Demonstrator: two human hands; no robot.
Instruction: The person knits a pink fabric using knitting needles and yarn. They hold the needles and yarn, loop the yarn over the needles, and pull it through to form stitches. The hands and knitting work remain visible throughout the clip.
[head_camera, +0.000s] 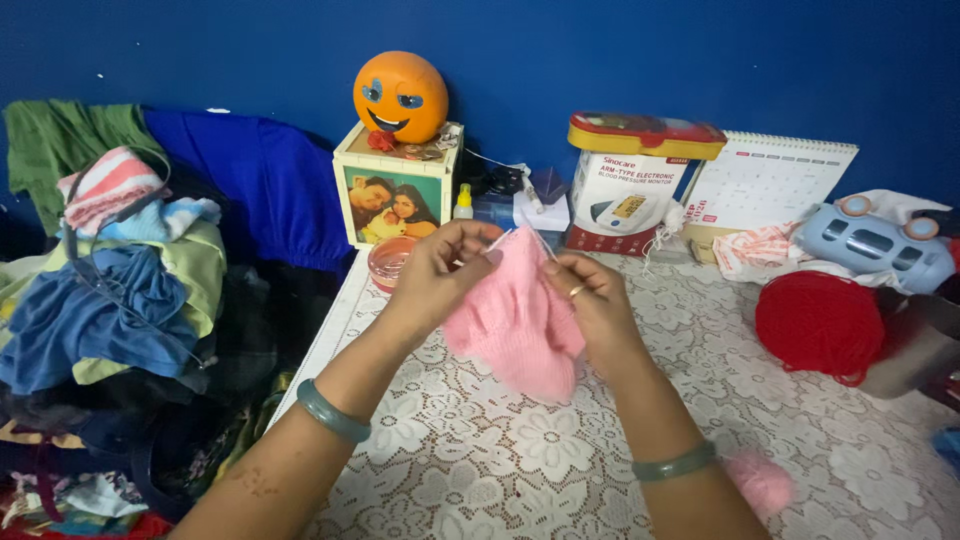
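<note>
Head view: lace tablecloth, blue wall.

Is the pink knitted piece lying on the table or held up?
Held up: both hands grip the pink knitted piece at its top; it hangs.

At the back of the lace-covered counter, against the blue wall, stands a white carton with a dark red band along its base and a picture of a small device with a lit orange screen on its front. On top of it lies a flat case, yellow with a red lid. Just to its right leans a desk calendar, white with a grid of days and a spiral top edge (tilted back). Over to the left sits a cream cube box with a printed photo on its front face. Between cube and carton stands a little white bottle with a yellow cap.
</note>
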